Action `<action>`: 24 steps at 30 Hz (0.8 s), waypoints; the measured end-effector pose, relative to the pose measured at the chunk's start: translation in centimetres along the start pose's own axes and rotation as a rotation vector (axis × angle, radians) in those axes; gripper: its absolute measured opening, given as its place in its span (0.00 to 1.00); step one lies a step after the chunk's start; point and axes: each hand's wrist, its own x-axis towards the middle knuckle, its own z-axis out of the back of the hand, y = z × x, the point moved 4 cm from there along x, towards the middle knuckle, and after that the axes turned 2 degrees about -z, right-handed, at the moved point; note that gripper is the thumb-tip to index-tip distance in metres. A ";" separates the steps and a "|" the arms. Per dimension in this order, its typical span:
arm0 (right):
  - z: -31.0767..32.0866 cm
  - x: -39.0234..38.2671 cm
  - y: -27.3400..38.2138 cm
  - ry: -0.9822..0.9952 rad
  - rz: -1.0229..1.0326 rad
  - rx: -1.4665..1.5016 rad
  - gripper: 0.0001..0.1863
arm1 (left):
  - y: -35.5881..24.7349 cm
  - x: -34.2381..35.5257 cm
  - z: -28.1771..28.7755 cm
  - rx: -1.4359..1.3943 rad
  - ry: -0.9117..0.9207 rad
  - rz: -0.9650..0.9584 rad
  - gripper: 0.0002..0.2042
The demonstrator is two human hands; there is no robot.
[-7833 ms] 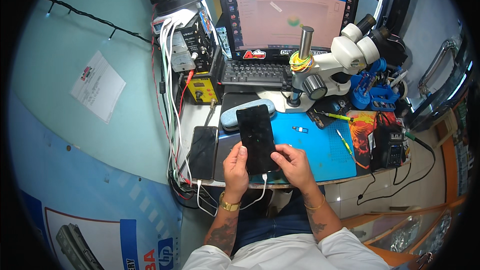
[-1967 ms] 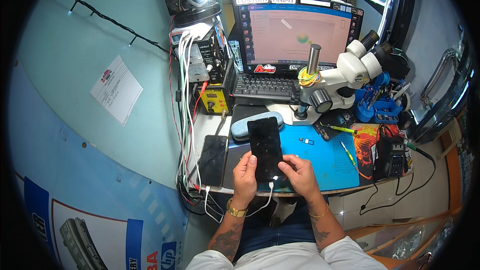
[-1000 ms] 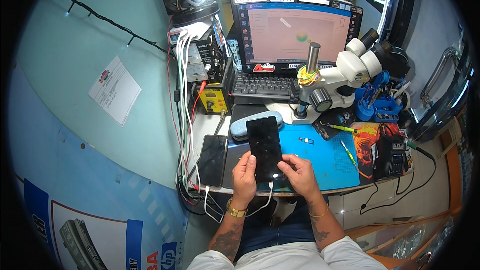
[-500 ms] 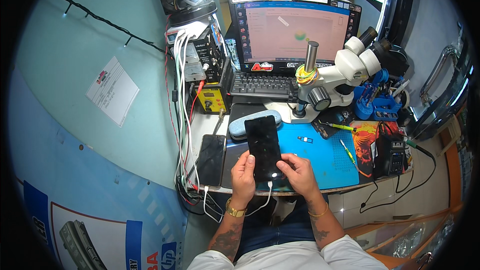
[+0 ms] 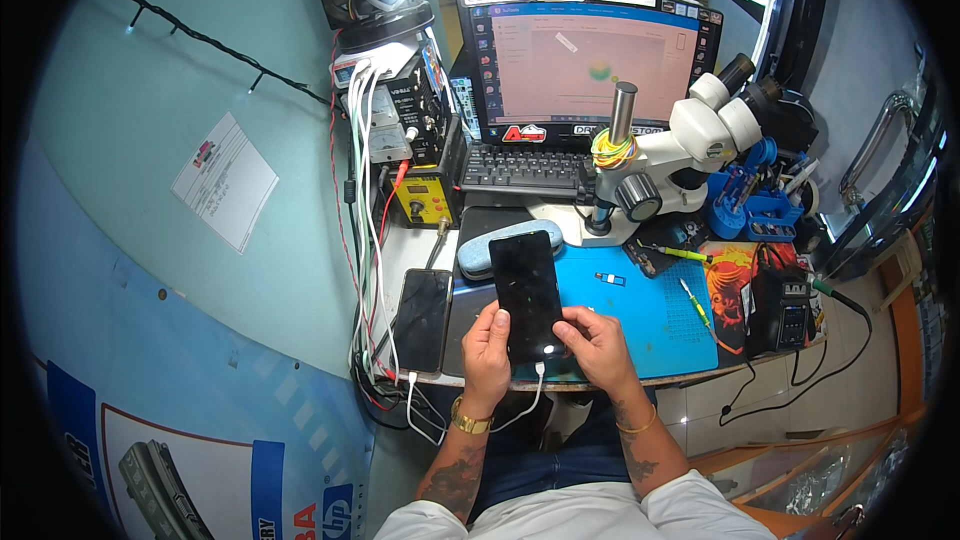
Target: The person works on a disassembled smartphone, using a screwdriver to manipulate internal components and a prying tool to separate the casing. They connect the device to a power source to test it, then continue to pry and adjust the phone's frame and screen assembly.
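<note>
Between my two hands I hold a black smartphone (image 5: pixel 526 285) upright, its dark screen toward me. My left hand (image 5: pixel 486 355) grips its lower left edge with the thumb at the front. On the lower right edge, my right hand (image 5: pixel 597 345) is closed the same way. A white charging cable (image 5: pixel 540 370) has its plug at the phone's bottom end. To the left, a second dark phone (image 5: pixel 423 310) lies on the bench with another white cable (image 5: pixel 412 380) at its lower end. The fingers behind the held phone are hidden.
Beneath and right of the phone spreads a blue work mat (image 5: pixel 650 330). Behind stand a pale blue case (image 5: pixel 510 246), a microscope (image 5: pixel 665 155), a keyboard (image 5: pixel 520 170) and a monitor (image 5: pixel 595 65). White cables (image 5: pixel 362 160) hang at left; a black soldering station (image 5: pixel 780 315) sits at right.
</note>
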 end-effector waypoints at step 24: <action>0.0 -0.1 0.1 -0.008 -0.024 0.021 0.11 | 0.3 0.0 0.2 0.019 -0.005 -0.001 0.17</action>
